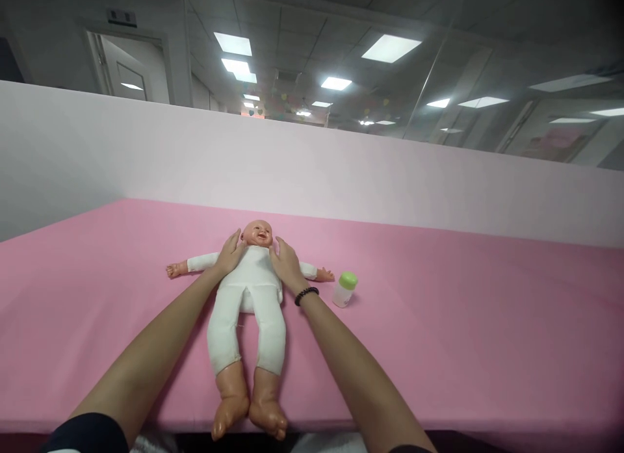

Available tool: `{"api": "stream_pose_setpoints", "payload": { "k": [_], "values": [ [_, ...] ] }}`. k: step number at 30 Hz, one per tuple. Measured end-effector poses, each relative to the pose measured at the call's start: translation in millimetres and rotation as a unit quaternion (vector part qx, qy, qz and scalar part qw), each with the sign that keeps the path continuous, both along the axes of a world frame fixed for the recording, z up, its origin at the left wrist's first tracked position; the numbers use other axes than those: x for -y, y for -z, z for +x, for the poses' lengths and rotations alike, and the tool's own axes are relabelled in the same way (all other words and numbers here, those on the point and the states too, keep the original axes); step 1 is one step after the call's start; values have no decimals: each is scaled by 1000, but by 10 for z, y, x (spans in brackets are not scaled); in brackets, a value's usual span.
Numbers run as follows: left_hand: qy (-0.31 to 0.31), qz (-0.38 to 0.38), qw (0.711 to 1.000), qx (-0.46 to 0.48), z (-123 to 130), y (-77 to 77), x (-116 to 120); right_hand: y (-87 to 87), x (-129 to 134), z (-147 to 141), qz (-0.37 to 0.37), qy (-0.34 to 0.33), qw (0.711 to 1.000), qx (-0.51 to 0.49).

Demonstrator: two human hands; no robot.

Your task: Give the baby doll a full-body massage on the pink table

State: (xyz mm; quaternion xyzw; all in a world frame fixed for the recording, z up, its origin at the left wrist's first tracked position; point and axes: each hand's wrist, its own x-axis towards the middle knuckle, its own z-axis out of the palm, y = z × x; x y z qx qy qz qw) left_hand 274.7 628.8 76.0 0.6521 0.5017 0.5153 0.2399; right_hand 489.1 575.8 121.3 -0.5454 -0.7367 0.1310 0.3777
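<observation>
A baby doll [251,271] with a white cloth body lies on its back on the pink-covered table. Its plastic head points away from me, its arms are spread sideways, and its feet reach the near edge. My left hand [231,253] rests on the doll's shoulder at the left, fingers stretched out beside the head. On the other shoulder lies my right hand [286,261], fingers extended near the doll's cheek, with a dark beaded bracelet [307,295] on that wrist. Neither hand is wrapped around the doll.
A small bottle [344,290] with a green cap stands just right of the doll's hand. The pink cover [463,323] spreads to both sides. A white low wall [312,167] borders the far side, with glass, ceiling lights and a door [129,69] beyond.
</observation>
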Motion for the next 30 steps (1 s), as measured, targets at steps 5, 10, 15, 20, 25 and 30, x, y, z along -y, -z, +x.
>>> {"api": "stream_pose_setpoints", "payload": {
  "k": [5,10,15,20,25,30],
  "values": [
    [31,-5,999,18,-68,-135,325,-258,551,577,174,78,977,94],
    [53,4,963,264,449,-639,614,-304,667,1233,50,289,953,70],
    [193,-212,813,507,1165,-912,1149,-141,585,1151,-19,188,979,72],
    [222,-365,710,560,1478,-797,1516,-23,716,707,74,48,996,14],
    [189,-367,704,578,1490,-646,1474,-27,824,637,193,29,981,-4],
    [195,-356,703,584,1519,-568,1439,28,745,760,148,8,982,114]
  ]
}}
